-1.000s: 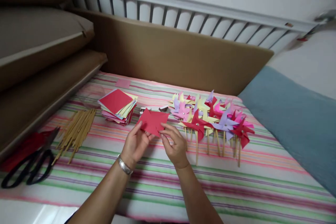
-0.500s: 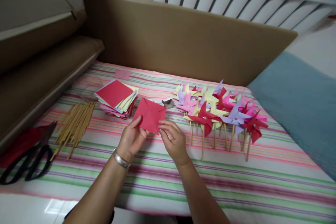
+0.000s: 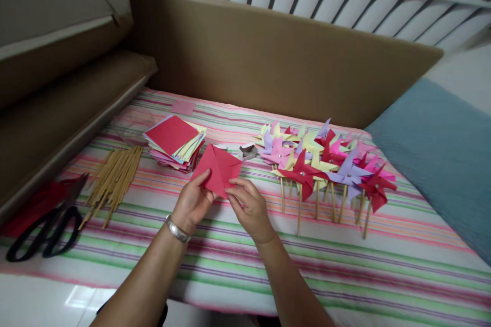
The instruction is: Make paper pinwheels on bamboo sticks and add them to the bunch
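Note:
A square of red paper (image 3: 218,166) with slits running in from its corners is held up over the striped cloth. My left hand (image 3: 196,199) grips its lower left side, thumb on top and fingers beneath. At the lower right edge, my right hand (image 3: 247,207) pinches the paper between thumb and fingers. Just behind the square lies a stack of coloured paper squares (image 3: 172,135), a red one on top. Several finished paper pinwheels (image 3: 303,174) on sticks lie to the right of my hands.
Left of the stack is a pile of thin wooden sticks (image 3: 113,179). Black-handled scissors (image 3: 53,230) lie near red material (image 3: 34,204) at the left. A loose pink square (image 3: 183,107) lies behind. Brown cushions (image 3: 76,87) and a brown board (image 3: 268,56) border the cloth.
My right hand has shifted slightly left along the red paper's lower edge, and the paper now bends along its middle. The whole view has shifted a little.

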`<state>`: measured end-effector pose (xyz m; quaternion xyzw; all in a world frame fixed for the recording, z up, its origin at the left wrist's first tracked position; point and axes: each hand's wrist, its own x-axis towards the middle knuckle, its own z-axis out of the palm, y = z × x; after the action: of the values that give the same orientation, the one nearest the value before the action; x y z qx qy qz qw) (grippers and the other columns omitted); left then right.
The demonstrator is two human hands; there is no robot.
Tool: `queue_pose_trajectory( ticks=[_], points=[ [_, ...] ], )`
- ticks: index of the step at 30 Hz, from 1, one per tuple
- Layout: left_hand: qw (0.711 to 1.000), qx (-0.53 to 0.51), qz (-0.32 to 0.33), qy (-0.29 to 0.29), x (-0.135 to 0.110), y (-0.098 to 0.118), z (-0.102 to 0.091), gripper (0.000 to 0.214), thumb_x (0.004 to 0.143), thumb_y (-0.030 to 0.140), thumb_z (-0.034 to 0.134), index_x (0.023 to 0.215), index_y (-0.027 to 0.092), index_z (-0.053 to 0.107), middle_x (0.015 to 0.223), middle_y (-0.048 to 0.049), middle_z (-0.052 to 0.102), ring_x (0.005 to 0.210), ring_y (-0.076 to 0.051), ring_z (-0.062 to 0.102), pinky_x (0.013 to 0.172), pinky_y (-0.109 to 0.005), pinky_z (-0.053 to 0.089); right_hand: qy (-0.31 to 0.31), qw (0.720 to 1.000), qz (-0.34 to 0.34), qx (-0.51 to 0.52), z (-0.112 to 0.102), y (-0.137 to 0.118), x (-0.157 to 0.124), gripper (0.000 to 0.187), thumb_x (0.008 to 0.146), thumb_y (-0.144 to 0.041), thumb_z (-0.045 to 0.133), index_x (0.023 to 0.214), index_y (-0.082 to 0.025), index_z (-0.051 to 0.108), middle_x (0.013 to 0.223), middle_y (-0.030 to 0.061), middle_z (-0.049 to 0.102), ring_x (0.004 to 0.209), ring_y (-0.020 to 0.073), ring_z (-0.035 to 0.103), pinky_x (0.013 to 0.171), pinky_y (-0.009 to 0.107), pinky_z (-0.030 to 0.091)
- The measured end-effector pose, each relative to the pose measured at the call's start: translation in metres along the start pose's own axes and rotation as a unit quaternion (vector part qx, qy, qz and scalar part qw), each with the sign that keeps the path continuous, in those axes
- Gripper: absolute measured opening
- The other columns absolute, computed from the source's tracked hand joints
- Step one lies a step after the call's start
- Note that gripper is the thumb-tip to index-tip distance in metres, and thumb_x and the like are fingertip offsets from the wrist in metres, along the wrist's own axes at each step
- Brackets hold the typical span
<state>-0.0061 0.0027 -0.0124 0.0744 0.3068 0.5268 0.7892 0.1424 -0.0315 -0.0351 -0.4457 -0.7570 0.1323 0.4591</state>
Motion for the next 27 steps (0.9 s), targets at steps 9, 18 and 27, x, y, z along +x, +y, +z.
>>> queue_pose_trajectory(
  ticks=[9, 18, 27],
  points=[
    [0.995, 0.057, 0.068, 0.041, 0.002, -0.011, 0.000, 0.017, 0.072, 0.012, 0.065, 0.089, 0.010, 0.066, 0.079, -0.0085, 0.073, 0.065, -0.019, 0.067, 0.055, -0.028, 0.054, 0.030, 0.997, 0.013, -0.065, 0.001, -0.002, 0.003, 0.010, 0.080, -0.019, 0.062, 0.084, -0.024, 0.070, 0.094, 0.0068, 0.063, 0.090, 0.0206, 0.056, 0.079, 0.037, 0.049],
    [0.981, 0.158, 0.108, -0.004, -0.002, -0.027, 0.001, 0.020, 0.066, 0.023, 0.072, 0.081, 0.011, 0.070, 0.076, -0.0086, 0.073, 0.071, -0.021, 0.067, 0.064, -0.030, 0.053, 0.062, 0.986, 0.143, -0.052, -0.010, -0.008, 0.010, 0.005, 0.076, -0.025, 0.064, 0.073, -0.022, 0.067, 0.141, 0.0079, 0.041, 0.136, 0.0286, 0.025, 0.107, 0.049, 0.026],
    [0.982, 0.173, 0.076, -0.008, -0.005, -0.034, 0.002, 0.013, 0.064, 0.023, 0.075, 0.070, 0.013, 0.068, 0.065, -0.0024, 0.069, 0.059, -0.014, 0.063, 0.056, -0.024, 0.050, 0.082, 0.970, 0.226, 0.030, -0.009, 0.000, 0.011, 0.007, 0.073, -0.021, 0.064, 0.066, -0.021, 0.063, 0.136, 0.0087, 0.047, 0.132, 0.0281, 0.032, 0.107, 0.053, 0.024]
  ],
)
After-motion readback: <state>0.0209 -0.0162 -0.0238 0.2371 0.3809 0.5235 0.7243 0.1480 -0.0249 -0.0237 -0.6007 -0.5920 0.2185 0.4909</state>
